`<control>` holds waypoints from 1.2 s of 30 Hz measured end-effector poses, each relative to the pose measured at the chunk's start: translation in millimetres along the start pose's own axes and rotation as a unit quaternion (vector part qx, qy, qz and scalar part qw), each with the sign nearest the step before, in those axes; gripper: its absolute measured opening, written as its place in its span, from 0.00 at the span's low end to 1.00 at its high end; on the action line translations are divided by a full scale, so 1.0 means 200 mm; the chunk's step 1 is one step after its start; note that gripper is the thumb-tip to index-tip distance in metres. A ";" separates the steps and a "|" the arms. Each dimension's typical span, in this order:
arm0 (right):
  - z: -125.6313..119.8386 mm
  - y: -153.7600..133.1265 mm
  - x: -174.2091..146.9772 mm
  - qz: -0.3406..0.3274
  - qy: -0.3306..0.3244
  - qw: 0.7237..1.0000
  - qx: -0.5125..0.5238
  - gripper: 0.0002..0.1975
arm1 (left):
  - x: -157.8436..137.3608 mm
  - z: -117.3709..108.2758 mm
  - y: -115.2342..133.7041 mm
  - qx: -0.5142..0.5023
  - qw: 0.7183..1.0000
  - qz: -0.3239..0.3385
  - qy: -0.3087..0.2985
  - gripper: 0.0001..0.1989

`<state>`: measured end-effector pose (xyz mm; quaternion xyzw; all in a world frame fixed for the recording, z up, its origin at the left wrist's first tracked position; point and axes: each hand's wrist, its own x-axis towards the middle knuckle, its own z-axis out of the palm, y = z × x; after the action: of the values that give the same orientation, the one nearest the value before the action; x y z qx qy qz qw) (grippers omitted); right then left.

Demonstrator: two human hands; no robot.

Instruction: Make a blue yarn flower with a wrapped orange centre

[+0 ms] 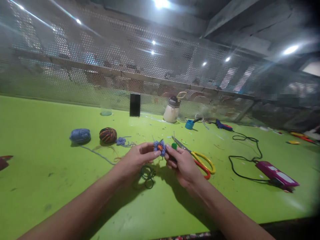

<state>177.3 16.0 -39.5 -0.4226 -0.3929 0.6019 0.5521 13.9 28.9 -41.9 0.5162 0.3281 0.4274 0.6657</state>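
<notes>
A small crocheted flower [160, 147], blue-purple with an orange-red centre, is pinched between the thumb and fingers of my left hand [141, 155]. My right hand [184, 164] is closed around a green-handled crochet hook [174, 146], its thin shaft pointing up, with the fingertips at the flower's right edge. Dark green yarn [148, 176] hangs in loops below my left hand. Scissors [200, 161] with yellow and red handles lie just beyond my right hand. To the left rest a blue yarn ball [80, 136], a multicoloured yarn ball [108, 135] and another blue crocheted flower [121, 141].
A phone [135, 105] and a lidded bottle [172, 110] stand by the perforated metal screen [112, 70]. Rightward are a blue tape holder [189, 124], a blue glue gun [223, 125] and a purple power strip [277, 174] with a looping black cord, all on the green table [62, 186].
</notes>
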 end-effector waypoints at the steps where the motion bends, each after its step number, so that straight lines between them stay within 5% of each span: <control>1: 0.01 0.01 -0.01 0.000 0.000 1.000 0.000 0.20 | 0.00 0.00 -0.01 0.001 1.000 0.007 0.008 0.13; 5: 0.03 0.01 -0.03 0.008 -0.009 1.000 -0.003 0.19 | 0.01 -0.01 -0.01 -0.027 0.999 0.005 0.044 0.08; 11: 0.01 0.00 -0.05 -0.001 -0.049 0.998 -0.029 0.18 | -0.01 -0.03 0.05 -0.082 0.996 -0.046 0.004 0.08; 18: -0.06 -0.07 -0.06 -0.174 0.014 0.975 -0.136 0.13 | -0.03 -0.04 0.09 -0.089 0.991 -0.074 -0.061 0.09; 21: -0.08 -0.11 -0.08 -0.217 -0.011 0.957 -0.194 0.11 | -0.03 -0.04 0.09 -0.088 0.990 -0.080 -0.073 0.09; 25: -0.07 -0.13 -0.09 -0.202 -0.073 0.940 -0.267 0.12 | -0.03 -0.05 0.08 -0.084 0.990 -0.077 -0.083 0.10; 36: -0.06 -0.12 -0.07 -0.159 -0.059 0.955 -0.245 0.05 | -0.04 -0.04 0.11 -0.096 0.989 -0.074 -0.084 0.04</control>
<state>197.1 3.9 -20.4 -0.4404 -0.6221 0.4152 0.4965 -0.9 26.4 -23.0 0.4586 0.2653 0.3617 0.7671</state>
